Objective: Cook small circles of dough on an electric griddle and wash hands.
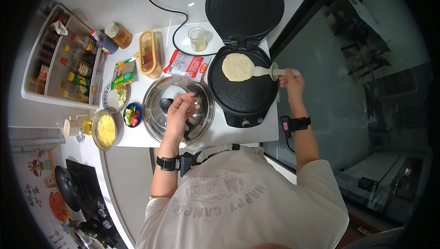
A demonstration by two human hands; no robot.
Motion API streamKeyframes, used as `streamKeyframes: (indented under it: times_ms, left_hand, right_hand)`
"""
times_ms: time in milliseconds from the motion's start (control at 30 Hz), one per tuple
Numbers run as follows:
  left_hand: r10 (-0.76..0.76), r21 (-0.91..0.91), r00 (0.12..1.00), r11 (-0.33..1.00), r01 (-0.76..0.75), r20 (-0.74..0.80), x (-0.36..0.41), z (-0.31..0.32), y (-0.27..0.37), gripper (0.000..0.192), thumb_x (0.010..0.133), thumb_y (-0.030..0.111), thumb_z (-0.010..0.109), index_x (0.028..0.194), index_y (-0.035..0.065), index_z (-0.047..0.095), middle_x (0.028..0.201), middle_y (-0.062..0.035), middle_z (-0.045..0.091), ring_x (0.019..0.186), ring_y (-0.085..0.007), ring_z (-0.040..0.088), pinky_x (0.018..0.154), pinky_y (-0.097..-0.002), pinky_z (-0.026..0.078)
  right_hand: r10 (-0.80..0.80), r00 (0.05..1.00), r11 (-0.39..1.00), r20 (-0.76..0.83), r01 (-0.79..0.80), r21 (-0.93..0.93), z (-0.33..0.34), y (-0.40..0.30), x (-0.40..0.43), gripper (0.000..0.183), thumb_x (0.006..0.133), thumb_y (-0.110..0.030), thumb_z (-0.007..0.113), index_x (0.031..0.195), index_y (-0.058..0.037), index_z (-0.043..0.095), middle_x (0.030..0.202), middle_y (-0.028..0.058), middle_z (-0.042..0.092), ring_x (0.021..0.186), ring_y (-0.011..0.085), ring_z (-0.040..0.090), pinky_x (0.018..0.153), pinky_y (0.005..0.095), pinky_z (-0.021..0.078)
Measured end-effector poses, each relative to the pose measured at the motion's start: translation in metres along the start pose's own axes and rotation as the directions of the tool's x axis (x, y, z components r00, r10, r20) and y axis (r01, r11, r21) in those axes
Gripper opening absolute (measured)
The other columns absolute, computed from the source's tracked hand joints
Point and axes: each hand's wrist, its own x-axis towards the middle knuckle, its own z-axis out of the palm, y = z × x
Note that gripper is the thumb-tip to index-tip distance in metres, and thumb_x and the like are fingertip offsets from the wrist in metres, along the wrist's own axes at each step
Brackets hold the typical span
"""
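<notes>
A round pale flatbread (238, 67) lies on the black lower plate of an electric griddle (240, 99), towards its back. My right hand (295, 84) grips a white tool (263, 71), perhaps an oil brush, by its handle beyond a round guard. Its flat end meets the flatbread's right edge; whether it lies on or under that edge I cannot tell. My left hand (182, 113) hovers over a wide shiny steel vessel or lid (154, 92) with a black knob-like part (166, 104). Its fingers are loosely bent and apart, with nothing visible in them.
The griddle's hinged lid (244, 8) stands raised. A black power cord (177, 41) runs behind a glass jar (197, 39) and a red-and-white packet (188, 65). Leftward are a seasoning box (150, 55), a blue bowl (132, 115), a bowl of yellow shreds (106, 130) and a bottle rack (65, 56).
</notes>
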Motion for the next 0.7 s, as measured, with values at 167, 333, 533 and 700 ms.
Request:
streamKeyframes:
  times_ms: [167,333,533,700]
  left_hand:
    - [0.003,0.054,0.999,0.999,-0.006,0.041,0.006,0.006,0.003,0.026,0.093,0.027,0.051,0.109,0.0070,0.056,0.099,-0.0047,0.062,0.086,-0.0136,0.060,0.077,-0.0267,0.045]
    - [-0.002,0.025,0.999,1.000,0.001,0.038,0.008,0.005,0.003,0.023,0.093,0.021,0.049,0.109,0.0064,0.056,0.100,-0.0049,0.061,0.084,-0.0125,0.060,0.076,-0.0248,0.045]
    - [-0.034,0.058,0.999,0.998,0.033,0.022,0.011,0.008,0.001,0.024,0.092,0.022,0.049,0.109,0.0065,0.056,0.101,-0.0053,0.062,0.086,-0.0133,0.060,0.077,-0.0255,0.045]
    - [-0.029,0.073,0.997,0.997,0.024,0.066,0.012,0.017,0.010,0.024,0.092,0.021,0.049,0.110,0.0068,0.056,0.101,-0.0053,0.062,0.086,-0.0136,0.061,0.077,-0.0261,0.045]
  right_hand:
    - [0.078,0.984,0.994,0.161,-0.088,0.058,0.043,0.011,-0.015,0.019,0.089,-0.019,0.056,0.090,-0.0002,0.057,0.064,0.0067,0.061,0.049,0.0087,0.054,0.046,0.0214,0.0462]
    - [0.086,0.994,0.996,0.071,-0.086,-0.001,0.004,0.012,-0.004,0.018,0.089,-0.019,0.056,0.092,-0.0014,0.058,0.066,0.0057,0.061,0.052,0.0076,0.054,0.047,0.0216,0.0459]
    - [0.017,1.000,0.999,-0.005,-0.017,0.045,-0.001,-0.006,0.008,0.020,0.089,-0.020,0.056,0.095,-0.0017,0.058,0.068,0.0053,0.060,0.053,0.0073,0.053,0.049,0.0214,0.0463]
    - [0.038,0.999,0.991,0.038,-0.043,0.127,0.033,0.014,0.023,0.023,0.090,-0.021,0.056,0.098,0.0004,0.057,0.071,0.0078,0.062,0.056,0.0093,0.056,0.051,0.0217,0.0485]
